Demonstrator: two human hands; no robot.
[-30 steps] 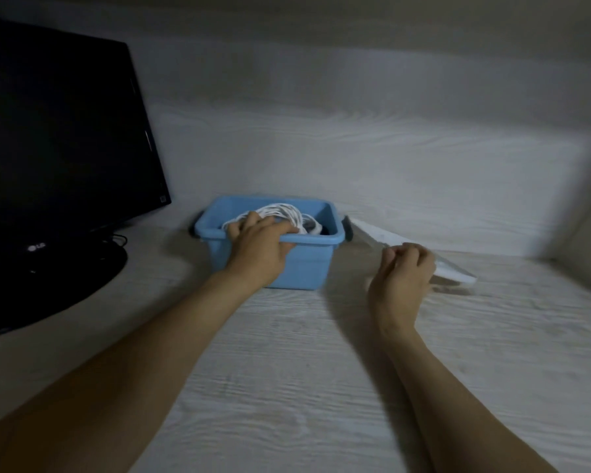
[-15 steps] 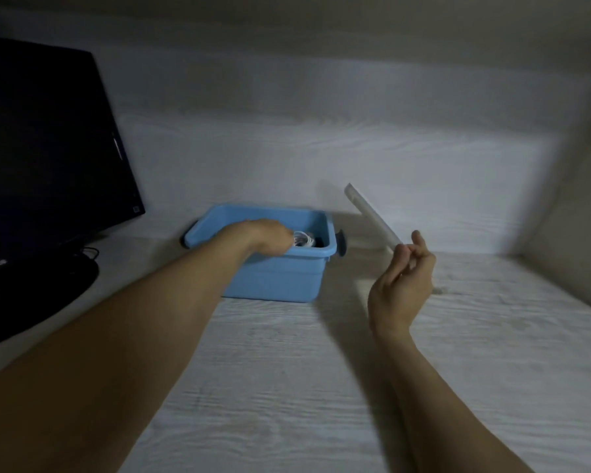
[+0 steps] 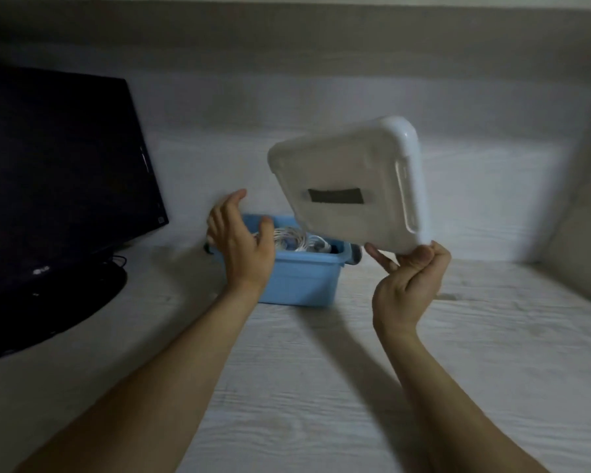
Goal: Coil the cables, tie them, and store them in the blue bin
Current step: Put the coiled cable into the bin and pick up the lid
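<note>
Cables [image 3: 292,238], perhaps several; one bin [image 3: 297,281], one lid [image 3: 348,186].

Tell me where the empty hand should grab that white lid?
Probably the lid's free left edge, coming from the left. The right hand pinches only its bottom right corner, so it hangs tilted above the blue bin; the left hand is open nearby.

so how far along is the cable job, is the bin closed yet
Done: white coiled cables lie inside the blue bin; ties cannot be made out. In hand: the right hand holds the white lid tilted in the air above the bin, the left hand open beside it. Left: setting the lid on.
</note>
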